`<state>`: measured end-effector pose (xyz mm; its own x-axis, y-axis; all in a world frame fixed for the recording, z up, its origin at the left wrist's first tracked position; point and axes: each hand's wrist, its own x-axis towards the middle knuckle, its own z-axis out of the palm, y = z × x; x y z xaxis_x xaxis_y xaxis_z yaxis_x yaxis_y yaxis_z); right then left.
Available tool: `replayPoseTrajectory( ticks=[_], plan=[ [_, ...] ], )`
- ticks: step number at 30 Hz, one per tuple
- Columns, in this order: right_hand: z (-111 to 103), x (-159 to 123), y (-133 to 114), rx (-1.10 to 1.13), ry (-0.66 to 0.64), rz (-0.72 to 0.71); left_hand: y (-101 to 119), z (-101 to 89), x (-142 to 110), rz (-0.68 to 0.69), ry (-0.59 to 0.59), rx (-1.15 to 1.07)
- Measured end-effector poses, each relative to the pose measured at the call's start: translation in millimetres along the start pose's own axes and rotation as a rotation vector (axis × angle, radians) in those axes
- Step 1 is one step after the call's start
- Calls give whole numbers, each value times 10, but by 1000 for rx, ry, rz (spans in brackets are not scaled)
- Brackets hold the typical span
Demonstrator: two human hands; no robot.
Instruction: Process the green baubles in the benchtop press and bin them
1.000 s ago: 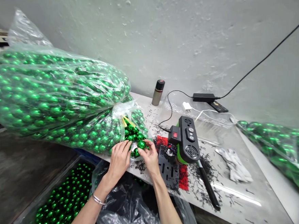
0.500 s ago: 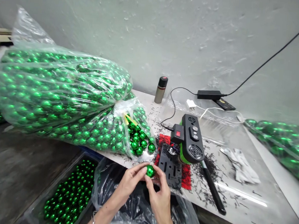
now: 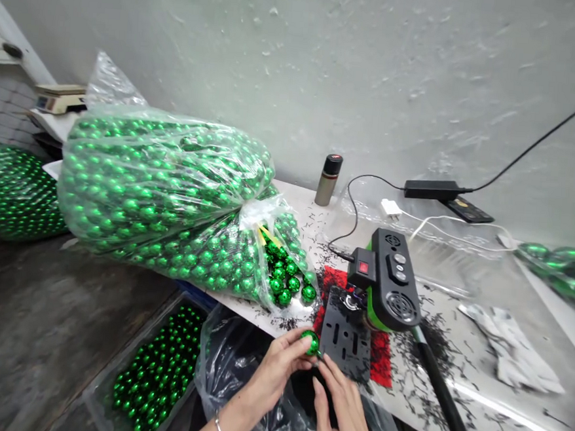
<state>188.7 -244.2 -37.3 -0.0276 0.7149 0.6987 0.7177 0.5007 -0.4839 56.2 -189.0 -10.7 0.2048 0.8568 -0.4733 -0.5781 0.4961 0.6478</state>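
A shiny green bauble is pinched between the thumb and fingers of my left hand, just off the table's front edge. On its lower right side a small dark bit shows. The fingertips of my right hand are bent in at that dark bit; what they hold is too small to make out. Just beyond my hands stands a black and green device over a slotted dark plate on a red mat. Loose baubles spill from the mouth of a large clear bag on the table.
Below, a bin holds many green baubles beside a dark plastic-lined container. Black scraps litter the table. A black lever, white gloves, a bottle and a power adapter with cables lie around the device.
My right hand has shifted from gripping the bauble to its lower right side, with the fingers lower. My left hand keeps the bauble. The camera view has swung left.
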Motion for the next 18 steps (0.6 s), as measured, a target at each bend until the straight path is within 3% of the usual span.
replayPoseTrajectory(
  ticks=[3, 8, 10, 13, 18],
  plan=[
    [-101, -81, -15, 44, 50, 127, 40, -13, 108, 47, 36, -47],
    [-367, -56, -2, 48, 367, 498, 109, 19, 305, 80, 35, -100],
    [-495, -4, 50, 63, 479, 577, 123, 57, 362, 60, 49, -108],
    [-649, 81, 123, 83, 561, 526, 118, 109, 417, 34, 49, -109],
    [-694, 192, 124, 2, 520, 383, 74, 138, 450, 61, 13, -2]
  ],
)
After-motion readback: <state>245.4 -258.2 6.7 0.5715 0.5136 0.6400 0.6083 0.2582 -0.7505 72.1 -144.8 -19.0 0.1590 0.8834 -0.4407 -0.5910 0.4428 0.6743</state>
